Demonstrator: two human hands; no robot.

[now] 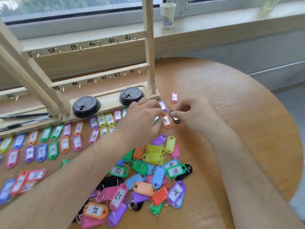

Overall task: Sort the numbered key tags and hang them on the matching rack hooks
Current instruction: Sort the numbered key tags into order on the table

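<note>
head view only.

placement: the rack (149,47) stands at the far edge of the table (231,96). its hooks (117,40) are all bare, so this is judged to be the sorting stage, with no hanging done yet. sorted tags (66,129) lie in rows in front of the rack's base, in pairs by number and ascending toward the rack's right end, presumably so each can be matched to a hook quickly. the unsorted pile (148,176) sits nearer the person than the rows, many tags face down.

hands: both work just off the rack's right foot, where the row would continue. the right hand (194,116) pinches a black tag (175,118) between thumb and forefinger, other fingers curled. the left hand (142,119) has fingers bent down onto an orange tag (167,122). pinching or only pressing: cannot tell, it is blurred. a purple tag (162,105) and a pink tag (174,97) lie between the hands and the rack's foot.

writing: the rack's upper rail reads 37–42 and its lower rail 43–48. the rows read 7 through 16. the pink tag reads 22, and the orange one perhaps 21. in the pile, 33, 27 and 30 are legible.

other: two black lids (85,105) rest in the rack's base tray, pens (24,116) lie at its left, and a paper cup (167,14) stands on the sill behind.
</note>
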